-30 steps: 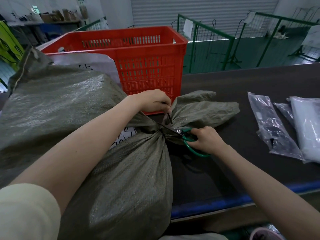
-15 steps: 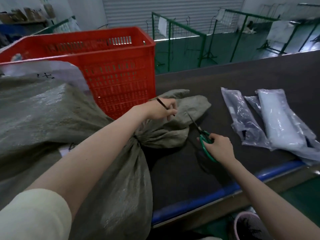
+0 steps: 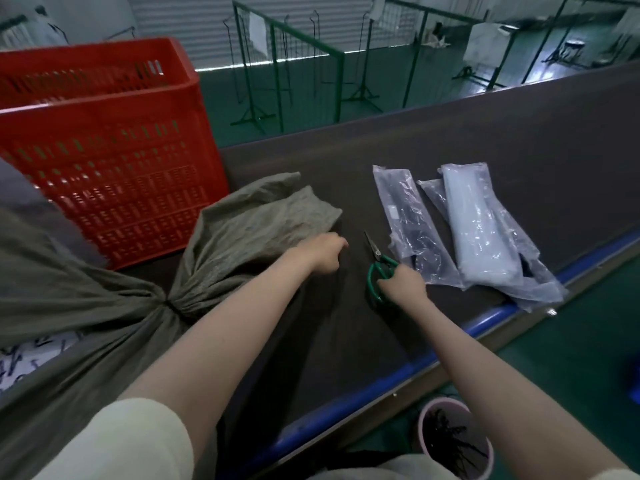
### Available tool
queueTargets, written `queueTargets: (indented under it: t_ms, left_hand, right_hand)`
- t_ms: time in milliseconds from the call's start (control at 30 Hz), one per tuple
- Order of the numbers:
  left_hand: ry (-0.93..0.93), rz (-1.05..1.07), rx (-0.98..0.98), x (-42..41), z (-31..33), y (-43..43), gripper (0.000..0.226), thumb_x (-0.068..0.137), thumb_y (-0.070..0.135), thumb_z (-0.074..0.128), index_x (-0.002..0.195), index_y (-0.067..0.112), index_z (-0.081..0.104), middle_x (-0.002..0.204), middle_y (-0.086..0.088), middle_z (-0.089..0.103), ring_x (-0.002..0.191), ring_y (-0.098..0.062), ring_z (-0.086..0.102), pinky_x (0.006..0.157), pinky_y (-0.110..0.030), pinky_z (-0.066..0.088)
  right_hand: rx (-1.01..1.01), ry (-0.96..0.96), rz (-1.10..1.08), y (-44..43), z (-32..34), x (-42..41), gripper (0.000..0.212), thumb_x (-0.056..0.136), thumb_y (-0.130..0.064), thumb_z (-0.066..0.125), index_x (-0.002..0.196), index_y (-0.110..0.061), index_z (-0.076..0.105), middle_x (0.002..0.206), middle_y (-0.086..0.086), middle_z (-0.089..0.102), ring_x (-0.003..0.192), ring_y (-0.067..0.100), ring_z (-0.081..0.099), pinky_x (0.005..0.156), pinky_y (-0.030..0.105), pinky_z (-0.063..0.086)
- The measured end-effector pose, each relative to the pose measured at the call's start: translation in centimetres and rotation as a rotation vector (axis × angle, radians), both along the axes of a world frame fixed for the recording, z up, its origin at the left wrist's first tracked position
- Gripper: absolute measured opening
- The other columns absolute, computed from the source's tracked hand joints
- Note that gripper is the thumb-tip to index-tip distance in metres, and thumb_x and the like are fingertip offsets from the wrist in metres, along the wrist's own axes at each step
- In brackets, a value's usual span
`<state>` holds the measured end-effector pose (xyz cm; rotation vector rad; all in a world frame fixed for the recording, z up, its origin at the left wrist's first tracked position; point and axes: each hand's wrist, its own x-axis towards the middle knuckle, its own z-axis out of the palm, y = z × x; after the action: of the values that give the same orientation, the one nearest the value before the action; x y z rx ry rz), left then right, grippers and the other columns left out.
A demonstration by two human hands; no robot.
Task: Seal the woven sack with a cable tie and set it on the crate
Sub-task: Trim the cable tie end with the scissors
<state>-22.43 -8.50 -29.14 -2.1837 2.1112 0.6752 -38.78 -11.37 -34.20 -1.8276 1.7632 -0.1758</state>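
The right hand (image 3: 401, 284) grips green scissors (image 3: 379, 268) beside the sack (image 3: 104, 306), apparently parking them. The left hand (image 3: 323, 252) hovers curled; whether it holds anything, I cannot tell.

Sack (image 3: 114, 306) lies on the table (image 3: 485, 140) before the crate (image 3: 114, 174); scissors (image 3: 375, 263), packets (image 3: 485, 230) to its right.

Dim, cool indoor light; glare strips gleam on the plastic bags (image 3: 481, 226) right of the fingers (image 3: 341, 242). Motion blur smears the red crate (image 3: 104, 161); wide-angle edges bend.
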Motion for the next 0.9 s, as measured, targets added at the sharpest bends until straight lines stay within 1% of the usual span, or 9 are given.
queueTargets:
  t_ms: [133,300,467,533,600,700,800,867,900]
  left_hand:
    - [0.029,0.052,0.074,-1.5,-1.7,-1.8,0.056,0.090,0.009,0.043,0.144,0.012,0.030,0.147,-0.011,0.030,0.133,-0.030,0.039,0.102,-0.039,0.038]
    - [0.077,0.103,0.154,-3.8,-2.7,-3.9,0.062,0.089,0.004,0.037,0.148,0.006,0.018,0.155,-0.012,0.017,0.137,-0.031,0.033,0.105,-0.039,0.040]
    - [0.141,0.202,0.238,-4.3,-4.3,-5.3,0.072,0.087,0.004,0.037,0.151,0.017,0.006,0.158,-0.016,0.010,0.144,-0.032,0.021,0.114,-0.037,0.029]
    - [0.126,0.213,0.216,-3.9,-4.0,-5.5,0.070,0.087,0.005,0.038,0.150,0.022,0.013,0.154,-0.019,0.019,0.139,-0.035,0.030,0.111,-0.038,0.034]
    - [0.128,0.214,0.149,-2.8,-3.1,-5.4,0.060,0.086,0.004,0.040,0.144,0.021,0.033,0.146,-0.017,0.036,0.131,-0.033,0.041,0.105,-0.037,0.040]
    - [0.162,0.252,0.041,-0.5,-0.4,-4.3,0.042,0.085,0.001,0.041,0.116,0.018,0.063,0.128,-0.008,0.061,0.117,-0.024,0.055,0.095,-0.031,0.044]
    - [0.165,0.339,-0.079,2.3,2.5,-1.8,0.036,0.087,0.003,0.042,0.103,0.019,0.070,0.114,-0.004,0.067,0.106,-0.019,0.060,0.085,-0.026,0.044]
    - [0.213,0.418,-0.172,4.5,4.4,0.5,0.034,0.088,0.004,0.042,0.096,0.020,0.070,0.108,-0.005,0.070,0.088,-0.013,0.062,0.077,-0.025,0.046]
    - [0.242,0.462,-0.214,5.7,5.3,1.7,0.032,0.088,0.004,0.042,0.091,0.022,0.069,0.104,-0.005,0.071,0.080,-0.011,0.061,0.074,-0.027,0.048]
  right_hand:
    - [0.010,0.019,0.017,-1.3,-1.1,-0.6,0.036,0.084,-0.011,0.055,0.113,0.010,0.052,0.119,0.026,0.060,0.112,0.037,0.056,0.085,0.034,0.045]
    - [0.009,0.073,0.088,-2.4,-1.9,-1.6,0.034,0.084,-0.011,0.057,0.112,0.010,0.053,0.116,0.025,0.061,0.109,0.036,0.057,0.084,0.034,0.046]
    - [-0.027,0.064,0.157,-2.8,-1.8,-1.6,0.033,0.084,-0.013,0.056,0.110,0.006,0.054,0.126,0.025,0.049,0.116,0.037,0.048,0.093,0.036,0.043]
    - [-0.094,0.051,0.178,-2.7,-1.4,-1.4,0.036,0.084,-0.013,0.054,0.115,0.003,0.052,0.128,0.022,0.045,0.118,0.038,0.045,0.096,0.040,0.042]
    - [-0.134,0.006,0.217,-2.4,-0.7,-0.5,0.034,0.084,-0.013,0.052,0.116,-0.001,0.051,0.125,0.020,0.050,0.115,0.038,0.049,0.092,0.040,0.044]
    - [-0.092,-0.096,0.343,-1.1,0.1,2.0,0.022,0.080,-0.012,0.052,0.099,-0.006,0.059,0.109,0.019,0.064,0.104,0.036,0.059,0.081,0.035,0.046]
    - [0.037,-0.156,0.490,1.1,0.9,5.6,0.017,0.077,-0.020,0.054,0.087,-0.017,0.067,0.102,0.014,0.070,0.101,0.032,0.063,0.083,0.033,0.049]
    - [0.165,-0.188,0.659,3.2,1.7,8.1,0.011,0.078,-0.031,0.057,0.076,-0.024,0.066,0.096,0.010,0.072,0.096,0.030,0.065,0.086,0.035,0.053]
    - [0.217,-0.184,0.755,4.4,2.0,9.2,0.018,0.078,-0.039,0.057,0.075,-0.024,0.066,0.094,0.009,0.072,0.091,0.029,0.067,0.085,0.036,0.054]
